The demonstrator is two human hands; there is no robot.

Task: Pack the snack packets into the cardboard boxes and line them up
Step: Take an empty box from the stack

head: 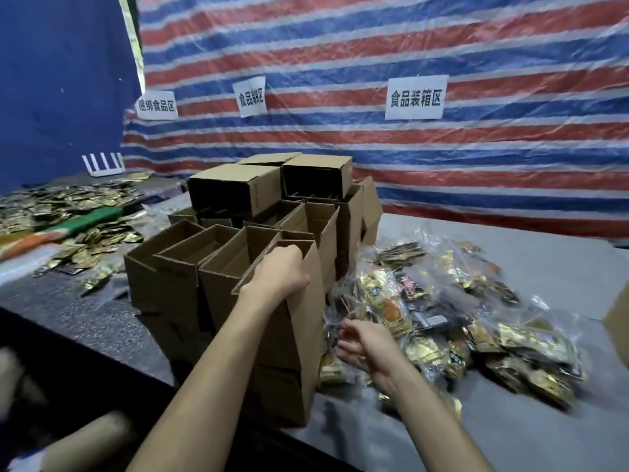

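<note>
At the near edge, the person's left hand [280, 269] gripped the top rim of an open brown cardboard box [296, 338], with the fingers curled over the edge. That box sat at the front right corner of a block of similar open cardboard boxes [190, 264], stacked in layers and touching one another. Just to its right, the right hand [360, 347] reached into a heap of gold and black snack packets in clear plastic bags [452, 321]. Its fingers were bent loosely against the plastic, and it could not be told whether they pinched a packet.

The boxes whose insides showed looked empty, and the inside of the held box was hidden. The heap was large, so packing seemed barely begun. The boxes stood in rough rows, with two lying on their sides on top, so lining up also remained.

The stack stood close to the front edge of the grey-covered table [510, 434], leaving little room there. Bare cover lay in front of the heap and behind it. A corner of another piece of cardboard [617, 321] showed at the right margin.

Farther left, loose gold packets [68, 206] were spread across the table. Behind everything hung a red, white and blue striped tarpaulin [442, 46] bearing white paper signs [416, 97].
</note>
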